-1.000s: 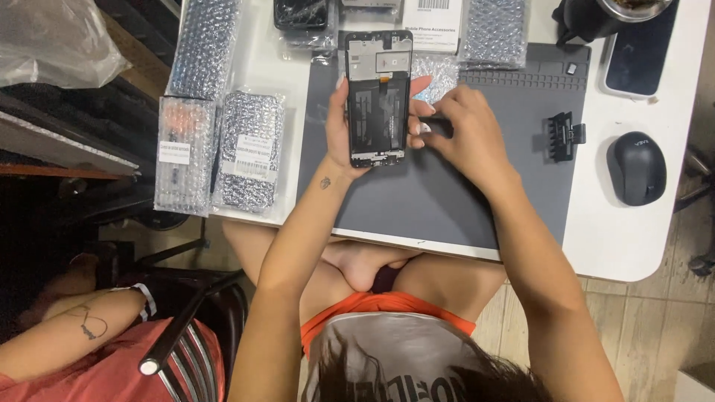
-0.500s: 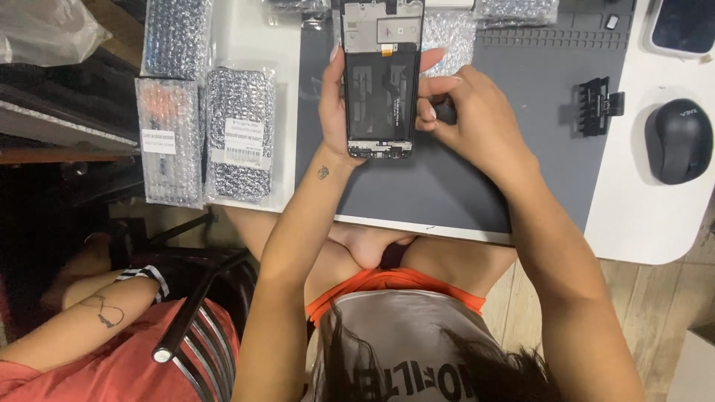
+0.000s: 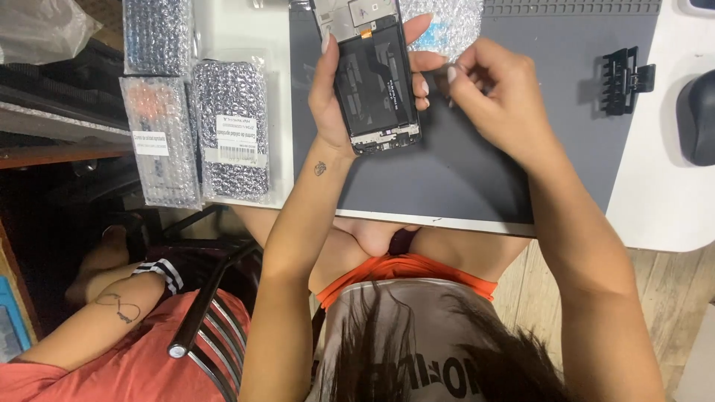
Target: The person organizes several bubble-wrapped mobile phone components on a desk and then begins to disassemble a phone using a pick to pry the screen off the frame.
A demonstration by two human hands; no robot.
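My left hand (image 3: 331, 97) grips an opened phone frame (image 3: 372, 82) from underneath, its dark inner side facing up, above the grey work mat (image 3: 477, 171). My right hand (image 3: 495, 97) hovers just right of the phone with its fingers pinched together; what they pinch is too small to see. A piece of bubble wrap (image 3: 454, 26) lies on the mat behind the phone.
Several bubble-wrapped parcels (image 3: 231, 126) lie on the white table (image 3: 655, 208) to the left of the mat. A black clip tool (image 3: 625, 78) and a dark computer mouse (image 3: 696, 115) sit at the right. Another person's arm (image 3: 104, 313) and a chair back (image 3: 208, 305) are at the lower left.
The view has shifted so the phone and hands sit higher in frame. My right hand has drawn slightly away from the phone's right edge, fingers still pinched.
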